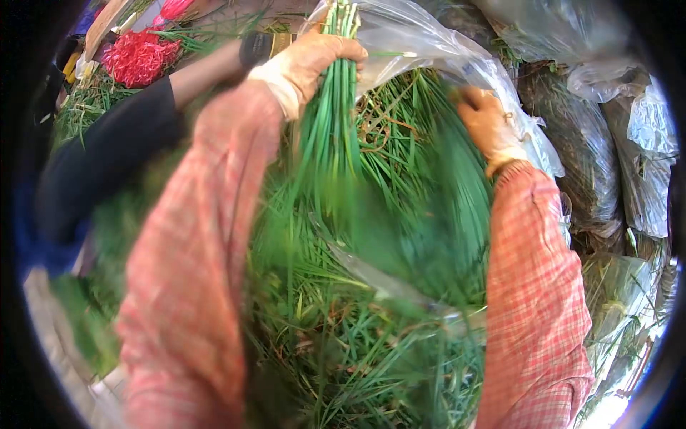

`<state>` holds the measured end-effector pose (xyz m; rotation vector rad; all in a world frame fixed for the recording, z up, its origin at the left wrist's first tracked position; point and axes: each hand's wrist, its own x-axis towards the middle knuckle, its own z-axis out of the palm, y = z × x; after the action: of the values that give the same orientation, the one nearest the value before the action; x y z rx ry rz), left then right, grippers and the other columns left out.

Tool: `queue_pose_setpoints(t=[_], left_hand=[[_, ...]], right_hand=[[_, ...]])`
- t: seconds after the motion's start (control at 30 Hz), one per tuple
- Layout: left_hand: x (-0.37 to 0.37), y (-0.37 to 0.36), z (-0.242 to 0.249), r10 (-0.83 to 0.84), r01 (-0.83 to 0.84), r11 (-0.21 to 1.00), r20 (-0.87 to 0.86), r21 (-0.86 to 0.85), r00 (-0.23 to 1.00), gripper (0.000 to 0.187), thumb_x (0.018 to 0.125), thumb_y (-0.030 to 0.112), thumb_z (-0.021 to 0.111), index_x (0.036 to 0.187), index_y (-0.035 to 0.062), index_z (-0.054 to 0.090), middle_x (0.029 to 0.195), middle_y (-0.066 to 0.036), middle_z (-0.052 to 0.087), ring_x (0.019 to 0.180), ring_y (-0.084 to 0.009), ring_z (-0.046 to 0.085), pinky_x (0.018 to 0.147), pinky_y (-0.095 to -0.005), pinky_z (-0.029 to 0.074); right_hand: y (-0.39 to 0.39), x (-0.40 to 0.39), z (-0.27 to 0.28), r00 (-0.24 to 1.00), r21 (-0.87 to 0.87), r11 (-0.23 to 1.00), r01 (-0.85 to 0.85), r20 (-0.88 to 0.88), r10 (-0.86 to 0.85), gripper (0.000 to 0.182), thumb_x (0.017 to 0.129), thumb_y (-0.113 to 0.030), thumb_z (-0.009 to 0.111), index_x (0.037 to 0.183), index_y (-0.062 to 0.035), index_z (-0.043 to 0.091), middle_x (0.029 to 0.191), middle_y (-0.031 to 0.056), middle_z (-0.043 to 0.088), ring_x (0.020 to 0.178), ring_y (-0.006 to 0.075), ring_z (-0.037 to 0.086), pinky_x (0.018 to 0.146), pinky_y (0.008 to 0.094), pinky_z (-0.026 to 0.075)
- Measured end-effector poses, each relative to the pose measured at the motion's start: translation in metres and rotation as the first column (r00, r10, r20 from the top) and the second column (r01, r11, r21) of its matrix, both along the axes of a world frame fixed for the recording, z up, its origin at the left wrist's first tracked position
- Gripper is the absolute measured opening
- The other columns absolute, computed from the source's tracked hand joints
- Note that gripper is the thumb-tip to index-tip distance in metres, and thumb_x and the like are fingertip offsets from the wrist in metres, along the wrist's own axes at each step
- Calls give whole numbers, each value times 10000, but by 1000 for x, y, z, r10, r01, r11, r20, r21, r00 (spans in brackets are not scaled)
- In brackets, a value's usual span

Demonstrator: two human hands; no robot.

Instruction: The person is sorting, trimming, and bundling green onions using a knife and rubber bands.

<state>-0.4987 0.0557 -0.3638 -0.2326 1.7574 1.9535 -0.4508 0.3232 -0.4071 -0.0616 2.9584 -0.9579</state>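
Note:
My left hand (314,61), in a thin pale glove, is closed round an upright bunch of garlic chives (343,93), stems at the top and leaves hanging down. My right hand (489,121), gloved too, has its fingers curled at the top of a second spread of chives (457,193), whose leaves are blurred. Both bunches hang over a clear plastic bag (429,32) packed with more chives. Below them lies a heap of loose green leaves (357,365), some of them brown.
Another person's dark-sleeved arm (114,150) reaches in from the left, its hand hidden behind mine. A tangle of red ties (141,58) lies at the upper left. Filled plastic bags (572,143) are stacked along the right side.

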Motion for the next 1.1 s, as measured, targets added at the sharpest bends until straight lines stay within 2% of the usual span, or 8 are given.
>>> queue_pose_setpoints(t=[0.13, 0.23, 0.37, 0.5, 0.7, 0.83, 0.93, 1.1], left_hand=[[14, -3, 10, -37, 34, 994, 26, 105, 999, 191, 764, 214, 638, 902, 82, 634, 738, -44, 627, 597, -190, 600, 509, -370, 506], [18, -9, 3, 13, -23, 979, 50, 203, 999, 187, 789, 191, 613, 931, 72, 634, 791, -59, 639, 674, -193, 614, 618, -353, 516], [37, -15, 12, -28, 26, 999, -86, -20, 996, 155, 830, 48, 535, 957, 28, 621, 846, -62, 634, 766, -136, 595, 716, -281, 486], [55, -34, 14, -27, 35, 971, -39, 235, 999, 223, 751, 102, 632, 942, 1, 577, 714, -66, 579, 625, -179, 572, 589, -318, 499], [123, -25, 41, 127, -43, 935, -222, 351, 967, 567, 749, 23, 636, 1265, 9, 401, 902, -63, 590, 762, -135, 562, 725, -284, 476], [151, 39, 55, 54, 90, 876, -282, 474, 958, 588, 731, -22, 614, 1279, 56, 413, 1092, -92, 575, 931, -145, 560, 818, -279, 444], [155, 90, 61, -164, 192, 979, -292, 68, 942, 510, 721, 25, 600, 1216, 1, 481, 1106, -94, 590, 994, -130, 548, 879, -246, 407], [181, 140, 60, -115, 222, 904, -292, 366, 949, 377, 745, -23, 551, 1120, -12, 527, 1037, -66, 606, 965, -134, 552, 858, -256, 421]], right_hand=[[-50, -35, -20, 996, 8, 997, 81, -45, -81, 493, 765, -365, 615, 1139, -51, 545, 1084, 190, 596, 1044, 346, 542, 895, 400, 411], [-93, -34, -11, 972, 345, 919, 190, 63, -225, 645, 679, -474, 676, 1160, -66, 541, 1163, 181, 559, 1098, 316, 522, 919, 383, 399], [-100, -48, -16, 994, 321, 947, -31, 106, -4, 535, 736, -473, 599, 1115, -94, 585, 1187, 146, 556, 1103, 285, 524, 917, 388, 400], [-86, -41, -14, 987, 384, 920, -75, 160, 14, 435, 740, -336, 595, 1078, -63, 603, 1097, 180, 595, 1021, 297, 573, 848, 364, 446], [7, 65, 57, 990, -450, 885, 122, 119, -75, 381, 679, -143, 687, 1040, -47, 612, 912, 38, 626, 841, 189, 581, 783, 322, 451], [46, 122, 98, 963, -721, 652, 234, 78, -259, 377, 764, -38, 634, 1130, -43, 546, 1048, 55, 590, 926, 134, 543, 833, 272, 437], [6, 147, 142, 959, -811, 568, 138, -34, -281, 447, 767, -38, 652, 1183, -41, 489, 1196, 101, 527, 1054, 217, 544, 901, 332, 446], [-22, 172, 136, 993, -946, 322, 49, 12, -116, 781, 656, -39, 770, 1312, -45, 347, 1214, 70, 498, 1094, 175, 497, 939, 297, 402]])
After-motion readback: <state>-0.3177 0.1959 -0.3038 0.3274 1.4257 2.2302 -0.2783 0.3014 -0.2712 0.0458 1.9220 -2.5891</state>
